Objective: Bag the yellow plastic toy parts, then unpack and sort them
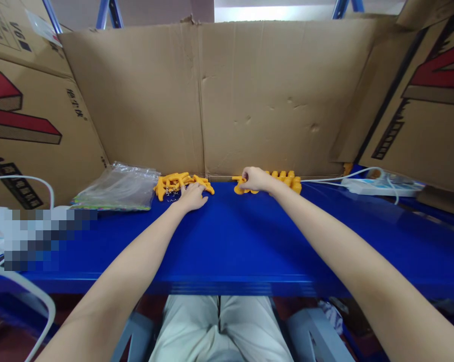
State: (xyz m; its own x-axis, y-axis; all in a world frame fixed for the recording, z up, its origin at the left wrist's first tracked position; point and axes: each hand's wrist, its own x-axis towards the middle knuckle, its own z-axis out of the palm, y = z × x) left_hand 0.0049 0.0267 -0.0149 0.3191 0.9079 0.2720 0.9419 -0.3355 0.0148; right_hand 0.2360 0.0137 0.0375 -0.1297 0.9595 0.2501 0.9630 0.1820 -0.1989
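My left hand [192,196] reaches to a pile of yellow plastic pieces [172,182] at the back of the blue shelf. Its fingers lie over the pile's right side, with the thumb apart, and it seems to hold nothing. Small, shiny dark or clear bits [171,194] lie in front of the pile. My right hand [255,179] is closed in a pinch at a yellow plastic piece [239,189] with flat, round parts. The fingers hide some of that piece. Just right of this hand stands a group of knobbed yellow pieces [289,181], partly behind my wrist.
Clear plastic bags [119,187] lie stacked on the left. Cardboard [287,100] walls the back and both sides. A white power strip [381,187] with cables sits at the right; another white cable [41,296] hangs at the left. The shelf's front edge [227,285] is above my lap.
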